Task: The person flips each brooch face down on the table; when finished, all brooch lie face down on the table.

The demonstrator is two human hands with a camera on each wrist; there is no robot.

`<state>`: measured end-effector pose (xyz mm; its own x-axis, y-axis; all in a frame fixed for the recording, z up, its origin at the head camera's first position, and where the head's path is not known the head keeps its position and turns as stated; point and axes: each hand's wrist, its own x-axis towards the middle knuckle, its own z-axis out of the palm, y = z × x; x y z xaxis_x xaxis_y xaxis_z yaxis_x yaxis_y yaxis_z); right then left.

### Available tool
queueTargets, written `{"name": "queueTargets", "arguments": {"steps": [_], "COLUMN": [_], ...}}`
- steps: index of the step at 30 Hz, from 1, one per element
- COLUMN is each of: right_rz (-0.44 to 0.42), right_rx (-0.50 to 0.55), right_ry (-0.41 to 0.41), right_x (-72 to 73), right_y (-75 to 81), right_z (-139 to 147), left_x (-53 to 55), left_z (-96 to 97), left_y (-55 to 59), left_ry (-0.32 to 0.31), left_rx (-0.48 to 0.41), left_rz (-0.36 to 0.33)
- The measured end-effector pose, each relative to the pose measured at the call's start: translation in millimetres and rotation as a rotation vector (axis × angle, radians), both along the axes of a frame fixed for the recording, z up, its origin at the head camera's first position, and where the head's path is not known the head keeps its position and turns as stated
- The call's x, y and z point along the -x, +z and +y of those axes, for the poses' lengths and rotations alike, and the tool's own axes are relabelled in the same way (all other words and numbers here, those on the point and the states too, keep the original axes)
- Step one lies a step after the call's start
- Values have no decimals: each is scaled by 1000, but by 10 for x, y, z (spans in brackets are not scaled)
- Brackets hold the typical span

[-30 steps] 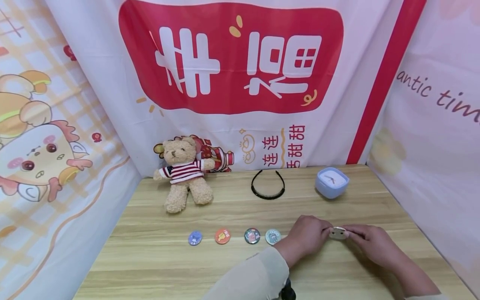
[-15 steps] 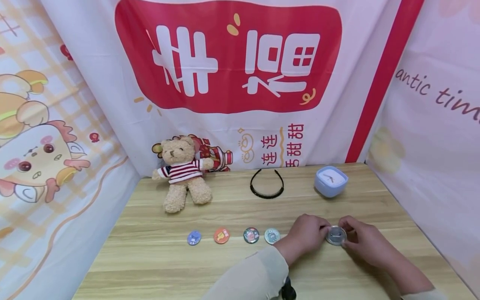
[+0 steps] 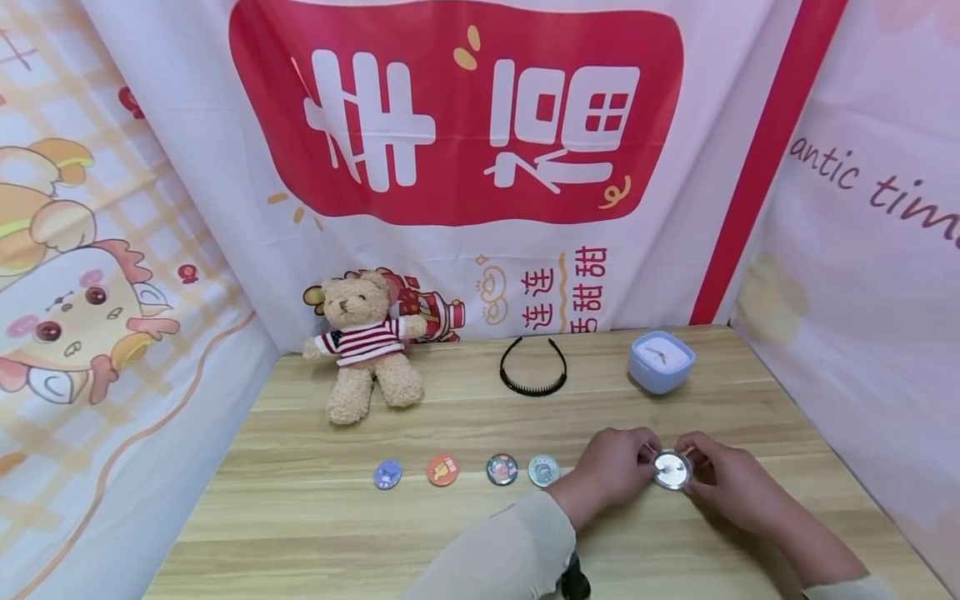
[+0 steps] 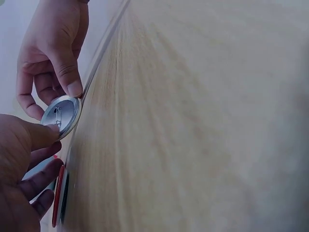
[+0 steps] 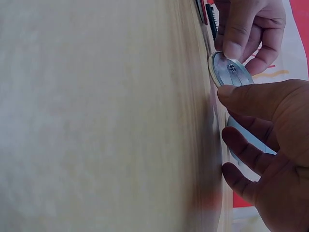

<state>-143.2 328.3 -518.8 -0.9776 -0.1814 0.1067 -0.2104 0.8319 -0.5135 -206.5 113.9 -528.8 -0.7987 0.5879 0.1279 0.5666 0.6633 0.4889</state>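
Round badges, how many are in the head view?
5: blue badge, orange badge, dark-rimmed badge and teal badge in a row on the table; a silver-backed badge held by left hand and right hand.

Pin-backed badge (image 4: 66, 112), left grip (image 4: 12, 162) pinching, tabletop (image 4: 174, 125)

This is looking like a small staged booth (image 3: 847, 283): printed cloths (image 3: 480, 196) with cartoon figures (image 3: 78, 312) and big lettering (image 3: 403, 158) are hanging on three sides, closing in a wood-grain worktop (image 3: 300, 533), while a teddy (image 3: 371, 346), a hairband (image 3: 533, 390) and a clock (image 3: 662, 367) are sitting spaced out along its far side.
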Motion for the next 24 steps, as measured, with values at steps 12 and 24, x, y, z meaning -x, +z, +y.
{"name": "queueTargets", "arguments": {"steps": [12, 24], "right_rz": [-15, -62], "right_rx": [0, -29], "right_ry": [-10, 25], "right_x": [8, 32], "right_y": [-8, 16], "right_z": [70, 134], "left_x": [-3, 17], "left_z": [-18, -3], "left_y": [26, 6], "left_ry": [-68, -94], "left_rx": [49, 89], "left_rz": [11, 43]}}
